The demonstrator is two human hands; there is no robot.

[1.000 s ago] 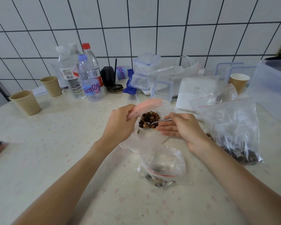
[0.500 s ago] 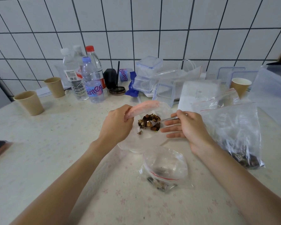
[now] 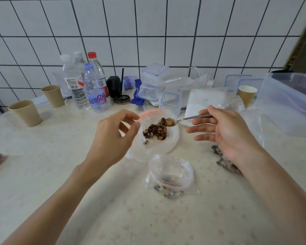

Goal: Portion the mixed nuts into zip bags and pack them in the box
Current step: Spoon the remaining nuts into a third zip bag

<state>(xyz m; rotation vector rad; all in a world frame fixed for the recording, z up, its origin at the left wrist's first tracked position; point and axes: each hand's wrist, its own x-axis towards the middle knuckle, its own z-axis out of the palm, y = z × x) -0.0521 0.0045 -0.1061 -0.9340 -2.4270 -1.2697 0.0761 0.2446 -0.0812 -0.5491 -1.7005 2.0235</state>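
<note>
Head view: I see pale speckled table (image 3: 42, 174), white tiled wall (image 3: 148, 32); left hand (image 3: 111, 140) pinches bag (image 3: 154, 149), right hand (image 3: 224, 131) holds spoon (image 3: 187, 119).

Table (image 3: 42, 174): cream, with faint pink flower specks. Wall tiles (image 3: 148, 32): white, dark grout in a grid. Mixed nuts (image 3: 155, 131): brown and tan inside a clear zip bag (image 3: 168, 144) with a pink seal strip; paper cups (image 3: 25, 113): tan; one bottle (image 3: 95, 71) has a red cap.

- You have bare table (image 3: 42, 174) on your near left.
- Bottles (image 3: 94, 85), paper cups (image 3: 26, 113) and plastic containers (image 3: 154, 82) crowd the back.
- A small zip bag (image 3: 171, 175) lies between your forearms.
</note>
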